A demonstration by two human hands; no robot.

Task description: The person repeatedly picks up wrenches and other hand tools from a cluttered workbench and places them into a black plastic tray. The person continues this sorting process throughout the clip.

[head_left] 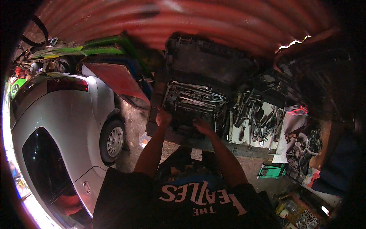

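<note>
A black toolbox [182, 123] stands on the dark workbench in front of me, its lid [213, 63] raised at the back. Several long metal wrenches [196, 102] lie side by side in its tray. At the toolbox's front left corner is my left hand [164, 117], closed, with its fingers curled by the edge; what they grip is too dark to make out. Farther right, my right hand [203, 126] hovers over or touches the front part of the toolbox. Its fingers look bent inward, and shadow hides anything between them.
Loose hand tools [257, 118] cover a pale sheet to the right of the toolbox. Metal parts [305, 147] are heaped beyond them. A silver car [72, 114] stands close on my left. On the floor at right sits a green metal object [271, 171]. Red corrugated sheeting [213, 19] closes the back.
</note>
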